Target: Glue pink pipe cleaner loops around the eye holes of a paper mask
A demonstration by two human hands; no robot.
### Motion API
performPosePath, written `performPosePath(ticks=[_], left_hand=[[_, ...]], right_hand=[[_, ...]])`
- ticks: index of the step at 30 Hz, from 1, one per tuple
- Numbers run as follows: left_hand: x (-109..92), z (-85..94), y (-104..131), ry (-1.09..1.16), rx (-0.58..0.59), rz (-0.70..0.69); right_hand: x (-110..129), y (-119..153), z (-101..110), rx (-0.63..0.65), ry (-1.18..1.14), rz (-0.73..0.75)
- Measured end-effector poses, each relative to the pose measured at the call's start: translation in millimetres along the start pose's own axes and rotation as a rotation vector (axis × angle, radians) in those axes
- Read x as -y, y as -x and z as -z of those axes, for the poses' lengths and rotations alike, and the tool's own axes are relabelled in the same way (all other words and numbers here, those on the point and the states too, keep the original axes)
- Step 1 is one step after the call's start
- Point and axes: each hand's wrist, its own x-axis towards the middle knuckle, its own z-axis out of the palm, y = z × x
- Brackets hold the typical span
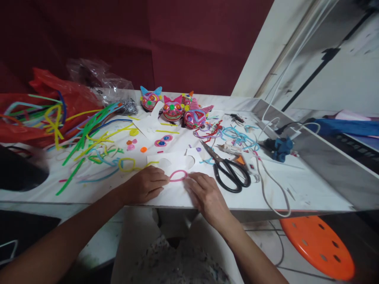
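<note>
A pink loop [178, 176] shaped like an eye lies between my hands near the table's front edge. My left hand [148, 184] closes its fingers on the loop's left end. At the loop's right end, my right hand [206, 194] has its fingertips pressed together on it. Just behind is a white paper [156, 159] with rounded cut-outs. Two round pink and blue pieces [163, 141] sit farther back. Black-handled scissors [227, 169] lie open to the right of my right hand.
Colourful animal-faced figures [173, 109] stand at the back. Green and yellow strips [85, 132] and a red bag [56, 90] fill the left. On the right are blue strips [238, 136], a glue gun [280, 148] and a white cable [271, 189]. An orange stool [318, 246] stands below.
</note>
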Motion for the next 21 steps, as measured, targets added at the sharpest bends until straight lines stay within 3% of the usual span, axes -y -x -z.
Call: performPosePath(ticks=[5,11,16,21], left_hand=[[-0.4,0.3,-1.8,-0.020,-0.028,-0.043],[-2.5,3.9,-3.9,-0.044,-0.043,-0.028],[-1.9,3.6,-3.7,-0.048,-0.058,-0.008],[-0.7,4.4,-1.9,-0.075,-0.058,0.001]], right_hand=[[2.4,-9.3,-6.7,0.013,0.055,0.071],[1.8,-7.9,-14.5,0.006,0.031,0.057],[-3.8,-6.4,3.9,0.016,-0.028,-0.012],[-35.8,12.8,28.8,-0.056,0.113,-0.113]])
